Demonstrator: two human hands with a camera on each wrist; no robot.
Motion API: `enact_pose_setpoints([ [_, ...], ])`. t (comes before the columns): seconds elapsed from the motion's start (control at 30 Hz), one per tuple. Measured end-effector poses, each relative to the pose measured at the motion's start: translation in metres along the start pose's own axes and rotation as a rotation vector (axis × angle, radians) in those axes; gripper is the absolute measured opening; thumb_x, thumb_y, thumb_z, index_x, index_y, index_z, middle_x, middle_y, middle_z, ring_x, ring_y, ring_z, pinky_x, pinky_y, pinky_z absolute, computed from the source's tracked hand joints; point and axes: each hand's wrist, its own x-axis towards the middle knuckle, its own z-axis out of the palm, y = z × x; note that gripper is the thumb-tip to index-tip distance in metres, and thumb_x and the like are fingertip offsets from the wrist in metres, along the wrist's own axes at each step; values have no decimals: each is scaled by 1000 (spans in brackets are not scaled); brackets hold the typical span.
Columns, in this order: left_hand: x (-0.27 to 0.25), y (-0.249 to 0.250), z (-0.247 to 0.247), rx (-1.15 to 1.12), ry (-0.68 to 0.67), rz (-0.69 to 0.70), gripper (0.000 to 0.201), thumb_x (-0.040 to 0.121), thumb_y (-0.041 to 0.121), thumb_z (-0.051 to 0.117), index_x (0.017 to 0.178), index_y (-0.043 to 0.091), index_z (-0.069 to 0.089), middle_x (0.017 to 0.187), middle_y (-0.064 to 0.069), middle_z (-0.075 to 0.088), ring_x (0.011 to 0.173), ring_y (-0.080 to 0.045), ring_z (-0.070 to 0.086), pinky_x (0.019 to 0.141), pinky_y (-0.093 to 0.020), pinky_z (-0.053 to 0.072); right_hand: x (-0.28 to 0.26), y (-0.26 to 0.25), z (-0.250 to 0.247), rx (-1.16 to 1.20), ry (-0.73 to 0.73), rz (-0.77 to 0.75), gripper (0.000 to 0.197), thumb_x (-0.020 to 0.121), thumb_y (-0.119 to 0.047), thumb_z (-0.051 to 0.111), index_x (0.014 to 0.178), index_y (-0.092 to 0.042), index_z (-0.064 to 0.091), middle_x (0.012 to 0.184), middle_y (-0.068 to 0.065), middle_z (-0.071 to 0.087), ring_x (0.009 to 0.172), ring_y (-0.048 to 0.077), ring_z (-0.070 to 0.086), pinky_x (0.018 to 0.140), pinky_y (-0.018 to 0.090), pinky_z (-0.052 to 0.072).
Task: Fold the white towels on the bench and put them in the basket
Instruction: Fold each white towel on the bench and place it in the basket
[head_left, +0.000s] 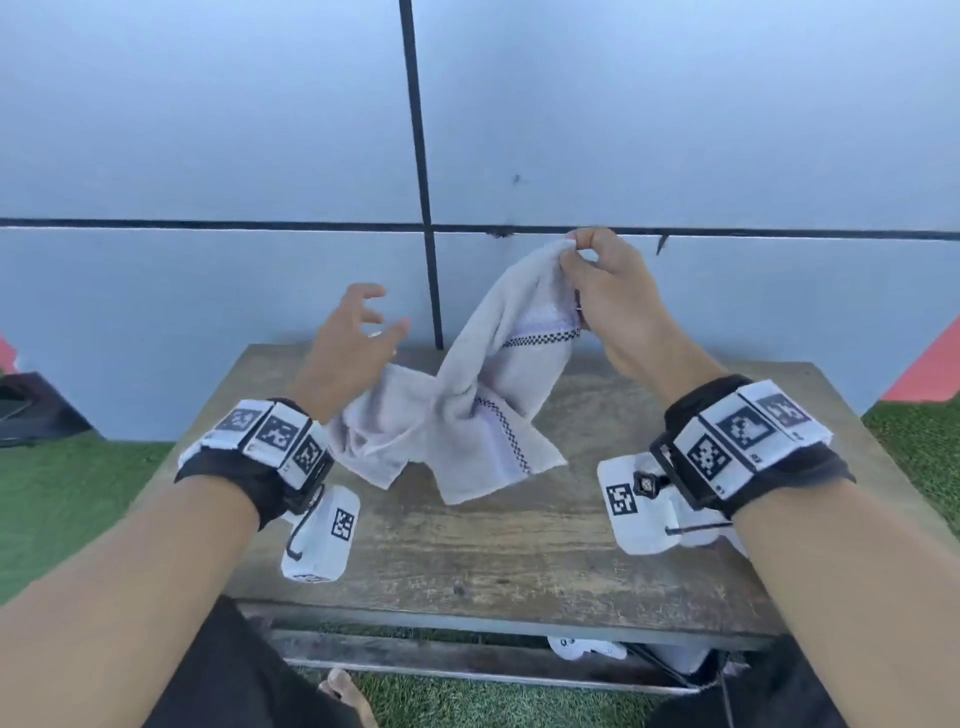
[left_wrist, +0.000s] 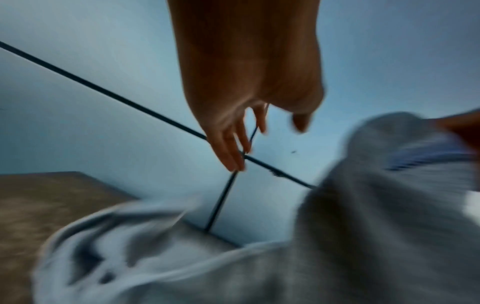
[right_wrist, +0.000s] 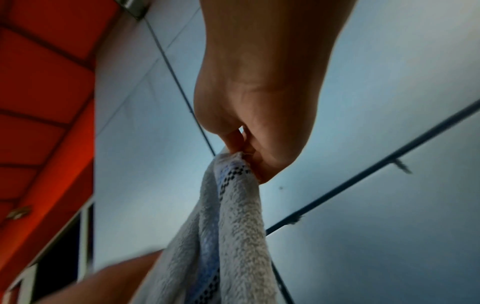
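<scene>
A white towel (head_left: 467, 410) with a dark checked stripe hangs twisted over the wooden bench (head_left: 519, 545); its lower part lies on the bench top. My right hand (head_left: 597, 280) pinches the towel's top edge between thumb and fingers and holds it up near the wall. In the right wrist view that hand (right_wrist: 249, 156) grips the bunched towel (right_wrist: 233, 236). My left hand (head_left: 363, 332) hovers above the towel's left part with fingers spread and holds nothing. In the left wrist view its fingers (left_wrist: 233, 148) are straight above the blurred towel (left_wrist: 363, 226). No basket is in view.
A grey panelled wall (head_left: 208, 130) with dark seams stands right behind the bench. Green turf (head_left: 62, 499) lies on both sides. White items (head_left: 587, 649) sit under the bench at the front right. A dark object (head_left: 31, 410) lies at the far left.
</scene>
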Motion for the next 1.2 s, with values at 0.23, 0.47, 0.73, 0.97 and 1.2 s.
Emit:
enact_pose_setpoints([
  [0.23, -37, 36, 7, 93, -220, 170, 33, 91, 35, 71, 68, 21, 52, 49, 18, 46, 47, -2, 41, 46, -13, 32, -2, -34, 38, -103, 6, -151, 13, 103, -17, 44, 106, -21, 56, 86, -9, 58, 70, 1, 50, 57, 8, 37],
  [0.47, -13, 19, -52, 150, -23, 182, 49, 86, 50, 73, 66, 16, 44, 56, 7, 39, 47, -6, 32, 45, -14, 28, 13, -39, 15, -96, 264, -172, 13, 102, -16, 37, 105, -20, 49, 80, -6, 48, 59, 2, 42, 57, 19, 35],
  [0.73, -31, 14, -71, 52, -108, 151, 33, 93, 44, 66, 87, 15, 51, 52, 6, 46, 41, -5, 29, 42, -16, 26, -9, -23, 20, -130, 60, 15, 7, 99, -21, 46, 95, -15, 47, 80, 2, 42, 73, 16, 38, 53, 22, 32],
  [0.97, -43, -23, -96, 299, -422, 30, 63, 78, 63, 72, 57, 10, 46, 57, 0, 35, 52, -17, 32, 57, -31, 21, -21, -3, 4, -417, -79, -17, 17, 98, -19, 54, 90, -18, 69, 84, -3, 63, 64, 9, 51, 55, 23, 39],
  [1.2, -51, -40, -88, -103, -440, -72, 41, 96, 47, 62, 111, 11, 73, 107, -5, 76, 100, -24, 72, 91, -39, 54, -20, 35, -17, -316, -262, 96, 12, 95, -25, 67, 97, -24, 79, 102, 0, 76, 98, 19, 70, 89, 38, 56],
])
